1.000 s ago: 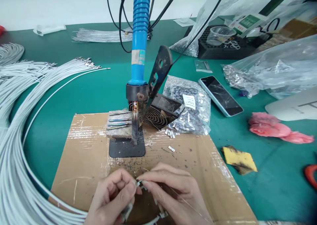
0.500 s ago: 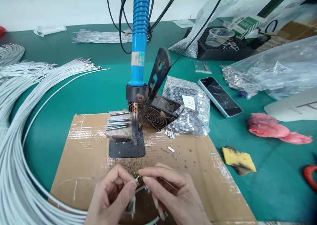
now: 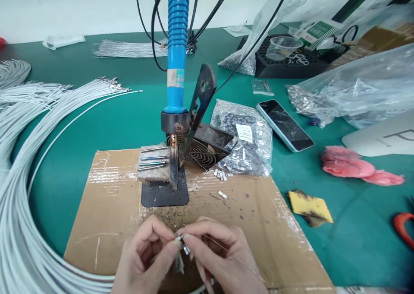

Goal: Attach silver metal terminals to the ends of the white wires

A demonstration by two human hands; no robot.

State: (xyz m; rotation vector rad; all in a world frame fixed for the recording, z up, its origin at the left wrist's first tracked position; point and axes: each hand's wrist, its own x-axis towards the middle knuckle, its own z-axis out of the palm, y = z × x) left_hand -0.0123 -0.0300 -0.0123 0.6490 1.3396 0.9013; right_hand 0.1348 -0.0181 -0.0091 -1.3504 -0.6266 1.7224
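Observation:
Over the front of the cardboard, both hands meet fingertip to fingertip. My left hand (image 3: 145, 259) is closed in a pinch on the end of a thin white cable (image 3: 179, 238). My right hand (image 3: 223, 257) pinches at the same tip, and a fine thread-like wire (image 3: 236, 256) runs back across it. A small white tag-like piece (image 3: 186, 251) shows just below the fingertips. Beyond the hands, a blue-handled soldering iron (image 3: 177, 48) points tip down in a black stand (image 3: 164, 194). What lies between the fingertips is partly hidden.
Bundles of white cables (image 3: 19, 225) curve along the left. The cardboard (image 3: 106, 216) carries loose white pieces (image 3: 222, 194). Rightward lie a clear bag (image 3: 255, 156), a phone (image 3: 286, 125), a yellow sponge (image 3: 310, 207), pink material (image 3: 352, 166) and a red handle (image 3: 401, 227).
My right fingertips have closed in against the left ones at the cable end. The small white piece now shows below them. The whole view has shifted slightly.

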